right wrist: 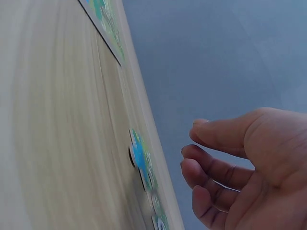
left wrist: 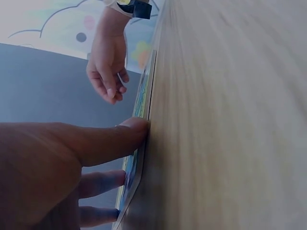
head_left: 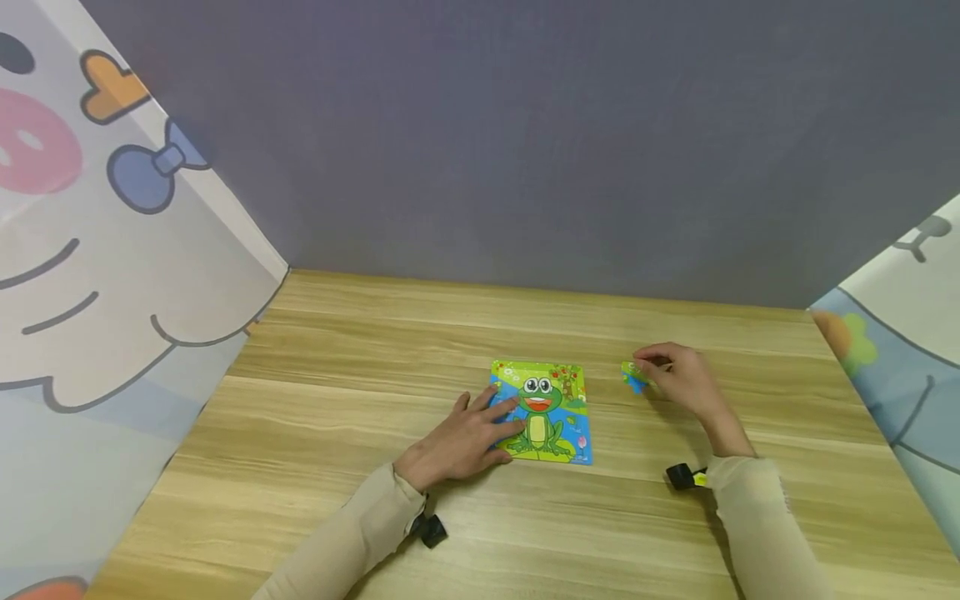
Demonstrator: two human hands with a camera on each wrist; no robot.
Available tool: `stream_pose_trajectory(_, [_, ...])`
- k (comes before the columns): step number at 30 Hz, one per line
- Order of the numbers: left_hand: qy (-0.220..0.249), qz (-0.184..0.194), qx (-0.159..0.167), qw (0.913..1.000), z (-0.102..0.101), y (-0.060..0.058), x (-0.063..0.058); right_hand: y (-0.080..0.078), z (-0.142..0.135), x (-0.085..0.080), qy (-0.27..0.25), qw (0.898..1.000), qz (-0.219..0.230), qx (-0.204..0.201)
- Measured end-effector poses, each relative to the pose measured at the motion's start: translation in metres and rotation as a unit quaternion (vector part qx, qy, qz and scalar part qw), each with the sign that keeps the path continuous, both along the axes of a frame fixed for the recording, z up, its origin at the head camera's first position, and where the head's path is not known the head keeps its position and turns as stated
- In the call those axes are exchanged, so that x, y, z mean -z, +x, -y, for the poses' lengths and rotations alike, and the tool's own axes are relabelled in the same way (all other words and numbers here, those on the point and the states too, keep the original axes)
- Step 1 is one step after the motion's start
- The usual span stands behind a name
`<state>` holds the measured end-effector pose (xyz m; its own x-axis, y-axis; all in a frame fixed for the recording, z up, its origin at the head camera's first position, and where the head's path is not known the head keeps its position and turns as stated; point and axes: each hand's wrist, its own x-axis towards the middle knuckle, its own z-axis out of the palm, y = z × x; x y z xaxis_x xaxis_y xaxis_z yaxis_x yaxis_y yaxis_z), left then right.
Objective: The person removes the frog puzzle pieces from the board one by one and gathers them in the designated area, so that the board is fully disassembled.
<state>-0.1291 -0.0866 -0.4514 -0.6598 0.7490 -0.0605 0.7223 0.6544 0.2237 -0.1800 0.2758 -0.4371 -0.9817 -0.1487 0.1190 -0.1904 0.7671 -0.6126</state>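
Note:
A square frog picture puzzle [head_left: 537, 408] with a green frog on blue and green lies on the wooden table. My left hand [head_left: 468, 435] rests on its left side with fingers spread. In the left wrist view the thumb [left wrist: 129, 128] touches the puzzle's near edge. To the right lie loose puzzle pieces [right wrist: 140, 155], blue and green, partly overlapping in view. My right hand [head_left: 686, 379] hovers over them, fingers loosely bent. In the right wrist view a gap separates its fingertips [right wrist: 188, 170] from the pieces, and nothing shows between thumb and fingers.
The wooden tabletop [head_left: 337, 358] ends at a grey wall panel [head_left: 487, 150] at the back. Cartoon-printed panels [head_left: 150, 250] stand at both sides. Small black wrist devices are on the left sleeve [head_left: 360, 517] and right sleeve [head_left: 757, 508].

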Motion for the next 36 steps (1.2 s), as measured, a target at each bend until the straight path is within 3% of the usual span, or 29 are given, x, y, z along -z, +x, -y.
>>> stream_pose_trajectory(22, [-0.017, -0.011, 0.013, 0.9997, -0.003, 0.001, 0.0, -0.009, 0.079, 0.01, -0.054, 0.994, 0.033, -0.093])
stream_pose_trajectory(27, [-0.033, -0.017, 0.015, 0.9992, -0.004, 0.001, -0.001, -0.009, 0.089, 0.014, -0.04, 0.992, 0.041, -0.112])
stream_pose_trajectory(36, [-0.055, 0.011, 0.002, 0.9984, -0.01, 0.001, -0.004, -0.009, 0.097, 0.018, -0.009, 0.992, 0.036, -0.121])
